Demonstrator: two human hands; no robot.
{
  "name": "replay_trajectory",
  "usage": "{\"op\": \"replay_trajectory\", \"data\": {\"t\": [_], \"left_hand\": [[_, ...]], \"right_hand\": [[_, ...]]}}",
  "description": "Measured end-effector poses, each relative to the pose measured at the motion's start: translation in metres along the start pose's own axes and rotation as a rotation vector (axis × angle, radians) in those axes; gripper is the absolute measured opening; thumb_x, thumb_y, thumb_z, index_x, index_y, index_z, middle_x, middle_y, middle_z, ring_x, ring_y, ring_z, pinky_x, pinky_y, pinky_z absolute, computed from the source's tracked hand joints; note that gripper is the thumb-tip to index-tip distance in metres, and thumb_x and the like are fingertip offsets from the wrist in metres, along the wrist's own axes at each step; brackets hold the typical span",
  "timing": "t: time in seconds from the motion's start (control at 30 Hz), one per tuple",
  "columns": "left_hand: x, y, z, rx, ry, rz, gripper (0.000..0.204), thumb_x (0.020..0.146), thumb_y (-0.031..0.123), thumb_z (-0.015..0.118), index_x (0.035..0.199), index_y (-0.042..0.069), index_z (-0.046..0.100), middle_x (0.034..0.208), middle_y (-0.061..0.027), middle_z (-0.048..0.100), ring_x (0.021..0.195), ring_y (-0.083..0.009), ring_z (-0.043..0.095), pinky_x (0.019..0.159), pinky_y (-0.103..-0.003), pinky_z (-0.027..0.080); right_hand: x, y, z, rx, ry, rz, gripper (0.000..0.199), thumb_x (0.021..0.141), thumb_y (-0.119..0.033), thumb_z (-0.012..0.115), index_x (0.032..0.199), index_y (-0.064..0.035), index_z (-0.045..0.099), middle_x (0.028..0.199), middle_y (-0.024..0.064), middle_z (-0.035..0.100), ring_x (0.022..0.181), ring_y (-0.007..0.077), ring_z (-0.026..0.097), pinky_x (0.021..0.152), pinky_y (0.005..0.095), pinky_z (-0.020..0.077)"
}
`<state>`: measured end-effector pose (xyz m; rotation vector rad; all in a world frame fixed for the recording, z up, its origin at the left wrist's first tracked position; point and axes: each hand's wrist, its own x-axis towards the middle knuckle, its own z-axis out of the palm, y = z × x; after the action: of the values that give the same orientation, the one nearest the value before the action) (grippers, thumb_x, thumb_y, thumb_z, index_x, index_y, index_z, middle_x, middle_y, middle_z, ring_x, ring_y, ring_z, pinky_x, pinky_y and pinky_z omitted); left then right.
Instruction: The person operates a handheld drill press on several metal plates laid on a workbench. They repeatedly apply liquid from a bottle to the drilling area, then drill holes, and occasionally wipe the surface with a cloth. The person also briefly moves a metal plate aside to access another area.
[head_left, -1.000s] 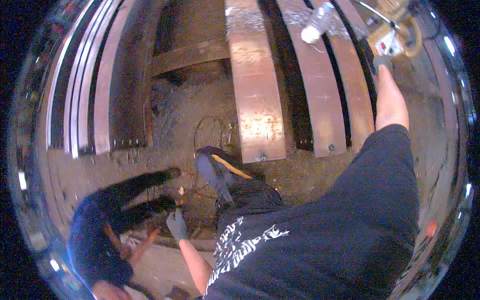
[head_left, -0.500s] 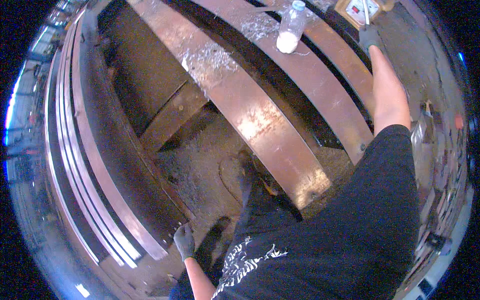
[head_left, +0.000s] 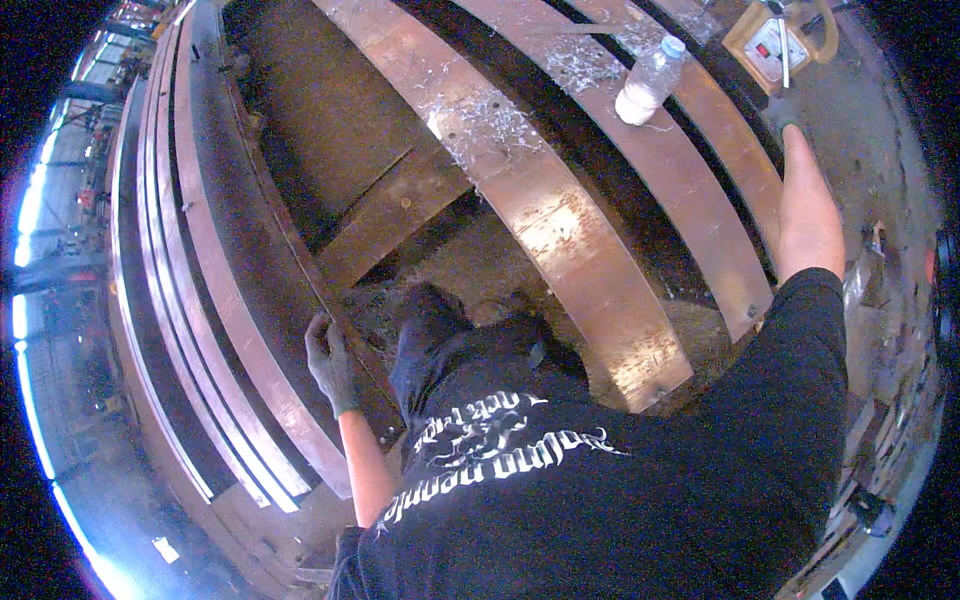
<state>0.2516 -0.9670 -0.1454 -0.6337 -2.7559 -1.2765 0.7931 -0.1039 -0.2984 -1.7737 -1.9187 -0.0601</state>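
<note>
Visibly, white lettering [head_left: 490, 468] on black shirt [head_left: 700, 480], gloved left hand [head_left: 327, 368] loosely curved, right hand [head_left: 798, 110] blurred, grip unclear.

Middle beam [head_left: 560, 240] I read as brown metal, smooth, glossy in worn patches, bright shavings [head_left: 490, 120] rough on top, clear glossy plastic bottle [head_left: 652, 82], matt grey cloth glove [head_left: 328, 375] on left hand [head_left: 325, 355], matt black cloth shirt [head_left: 690, 490], rough dull floor [head_left: 870, 150]
</note>
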Motion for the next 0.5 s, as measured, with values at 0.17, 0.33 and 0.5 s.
{"op": "replay_trajectory", "data": {"t": [0.17,0.33,0.5], "left_hand": [[0.049,0.082,0.019,-0.085,-0.006,0.179,0.031,0.099,0.01,0.063,0.128,-0.001,0.064,0.126,-0.0099,0.067,0.116,-0.0213,0.061,0.105,-0.032,0.046],[0.098,0.187,0.049,-0.295,-0.029,0.51,0.032,0.1,0.008,0.063,0.131,-0.002,0.062,0.13,-0.0122,0.065,0.119,-0.0214,0.06,0.106,-0.034,0.047],[0.099,0.39,0.059,-0.655,-0.163,1.087,0.039,0.098,0.004,0.065,0.136,-0.001,0.06,0.136,-0.0136,0.063,0.119,-0.0228,0.061,0.103,-0.034,0.05]], "right_hand": [[-0.015,-0.085,-0.109,0.032,-0.1,0.055,0.047,0.102,-0.045,0.049,0.114,-0.0046,0.07,0.107,0.0223,0.073,0.097,0.0404,0.071,0.085,0.0511,0.0557],[-0.047,-0.103,-0.22,-0.097,-0.012,0.048,0.047,0.099,-0.039,0.051,0.127,-0.0035,0.062,0.122,0.0288,0.067,0.111,0.0495,0.064,0.098,0.0529,0.0524],[-0.053,-0.01,-0.292,0.0,0.304,0.118,0.04,0.098,-0.035,0.057,0.124,-0.0044,0.063,0.111,0.0267,0.07,0.097,0.0446,0.067,0.085,0.0534,0.0533]]}}
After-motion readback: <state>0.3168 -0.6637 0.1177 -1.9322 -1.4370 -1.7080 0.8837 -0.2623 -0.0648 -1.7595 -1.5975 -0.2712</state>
